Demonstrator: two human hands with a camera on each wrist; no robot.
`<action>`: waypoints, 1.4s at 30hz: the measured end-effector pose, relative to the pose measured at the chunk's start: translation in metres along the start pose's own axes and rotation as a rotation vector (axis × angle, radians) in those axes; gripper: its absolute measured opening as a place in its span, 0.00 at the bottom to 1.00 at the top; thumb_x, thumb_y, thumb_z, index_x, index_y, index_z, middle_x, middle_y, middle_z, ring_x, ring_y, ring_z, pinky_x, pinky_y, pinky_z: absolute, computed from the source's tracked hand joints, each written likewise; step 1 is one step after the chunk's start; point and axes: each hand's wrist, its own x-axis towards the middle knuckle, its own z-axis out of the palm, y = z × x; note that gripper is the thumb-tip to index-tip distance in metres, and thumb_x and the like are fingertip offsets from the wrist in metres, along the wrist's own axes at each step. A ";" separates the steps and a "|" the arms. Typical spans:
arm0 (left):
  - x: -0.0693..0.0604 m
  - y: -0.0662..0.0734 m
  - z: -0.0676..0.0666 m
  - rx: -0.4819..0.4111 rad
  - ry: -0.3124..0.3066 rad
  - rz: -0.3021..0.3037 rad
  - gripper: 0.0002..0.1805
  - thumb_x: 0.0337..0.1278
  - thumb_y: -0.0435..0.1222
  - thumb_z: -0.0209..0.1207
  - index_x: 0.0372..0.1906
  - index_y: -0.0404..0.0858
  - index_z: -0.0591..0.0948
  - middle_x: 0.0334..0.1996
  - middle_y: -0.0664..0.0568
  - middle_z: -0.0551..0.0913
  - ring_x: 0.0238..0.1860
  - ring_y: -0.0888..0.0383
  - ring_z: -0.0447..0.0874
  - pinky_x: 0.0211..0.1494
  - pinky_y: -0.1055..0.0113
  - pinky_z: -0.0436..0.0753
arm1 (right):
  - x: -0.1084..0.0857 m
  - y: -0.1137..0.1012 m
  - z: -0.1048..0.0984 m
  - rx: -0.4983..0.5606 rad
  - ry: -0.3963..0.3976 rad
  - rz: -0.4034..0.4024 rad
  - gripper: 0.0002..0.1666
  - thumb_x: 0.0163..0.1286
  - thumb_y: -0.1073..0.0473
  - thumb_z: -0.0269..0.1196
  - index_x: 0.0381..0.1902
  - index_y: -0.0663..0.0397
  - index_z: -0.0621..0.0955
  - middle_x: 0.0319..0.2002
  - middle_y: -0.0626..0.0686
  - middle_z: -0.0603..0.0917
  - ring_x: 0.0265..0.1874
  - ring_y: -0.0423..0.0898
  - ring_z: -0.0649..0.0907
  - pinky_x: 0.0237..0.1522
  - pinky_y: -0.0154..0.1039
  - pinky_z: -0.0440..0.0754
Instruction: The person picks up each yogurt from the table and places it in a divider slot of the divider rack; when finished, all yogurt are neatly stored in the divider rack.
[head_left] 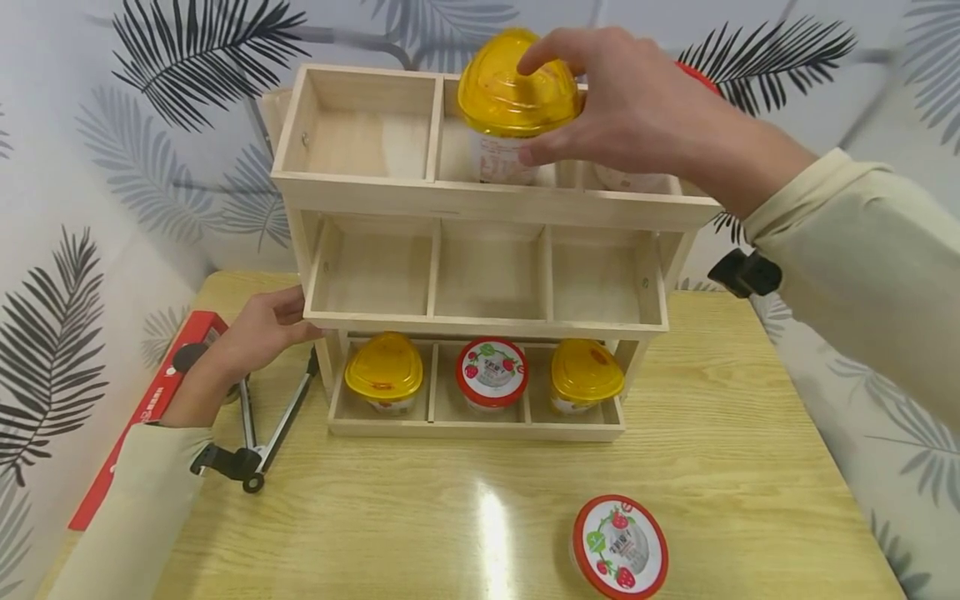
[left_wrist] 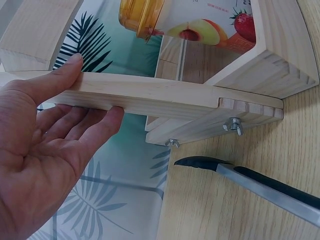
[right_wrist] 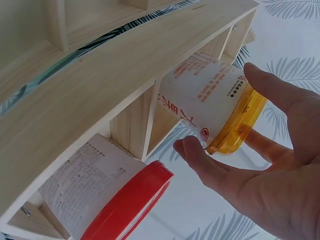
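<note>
A three-tier wooden rack (head_left: pixel 480 197) stands on the table. My right hand (head_left: pixel 630 108) holds a yellow-lidded cup (head_left: pixel 506 158), thumb and fingers around its lid end, in the top tier's middle compartment. Beside it, in the top right compartment, sits a red-lidded cup (right_wrist: pixel 125 200). At the rack's left side, my left hand (head_left: pixel 258 333) grips the wooden side upright (left_wrist: pixel 150 92), thumb on one face and fingertips on the other. A second red-lidded cup (head_left: pixel 621 546) stands on the tabletop in front.
The bottom tier carries two yellow-lidded cups (head_left: pixel 384 367) with a red-lidded cup (head_left: pixel 492 372) between them. The middle tier's (head_left: pixel 491 271) compartments show bare wood. Left of the rack lie a red box (head_left: pixel 142 417) and a folding metal stand (head_left: pixel 258 458).
</note>
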 end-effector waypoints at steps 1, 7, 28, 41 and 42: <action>-0.001 0.000 0.000 -0.004 0.000 -0.001 0.36 0.64 0.33 0.64 0.74 0.32 0.64 0.69 0.37 0.70 0.66 0.39 0.72 0.55 0.72 0.80 | 0.000 0.000 0.000 -0.005 -0.002 -0.004 0.49 0.64 0.43 0.70 0.78 0.44 0.62 0.74 0.57 0.64 0.62 0.59 0.74 0.64 0.49 0.76; -0.002 -0.002 0.002 -0.013 0.005 0.010 0.36 0.64 0.33 0.64 0.74 0.32 0.64 0.70 0.37 0.70 0.67 0.38 0.72 0.52 0.79 0.79 | -0.010 -0.001 -0.005 -0.010 0.024 -0.006 0.50 0.64 0.40 0.69 0.79 0.38 0.59 0.76 0.51 0.63 0.65 0.58 0.74 0.62 0.53 0.77; -0.007 0.001 0.002 0.029 0.017 0.011 0.35 0.63 0.33 0.64 0.73 0.30 0.66 0.68 0.36 0.72 0.65 0.37 0.73 0.60 0.50 0.79 | -0.058 0.116 0.021 -0.203 0.334 -0.166 0.58 0.40 0.20 0.72 0.71 0.12 0.64 0.71 0.27 0.64 0.62 0.40 0.73 0.58 0.46 0.80; -0.012 0.002 0.001 0.017 0.015 0.004 0.37 0.65 0.35 0.64 0.75 0.33 0.63 0.70 0.37 0.69 0.67 0.38 0.71 0.60 0.52 0.78 | -0.209 0.064 0.112 0.144 0.359 -0.367 0.44 0.61 0.26 0.61 0.64 0.49 0.80 0.61 0.50 0.79 0.55 0.42 0.79 0.59 0.20 0.69; -0.012 0.002 0.001 0.019 0.016 0.004 0.37 0.65 0.35 0.64 0.75 0.33 0.63 0.70 0.38 0.69 0.67 0.38 0.71 0.60 0.55 0.79 | -0.218 0.069 0.123 0.133 0.335 -0.348 0.45 0.60 0.26 0.62 0.66 0.49 0.78 0.62 0.50 0.78 0.55 0.42 0.79 0.60 0.19 0.68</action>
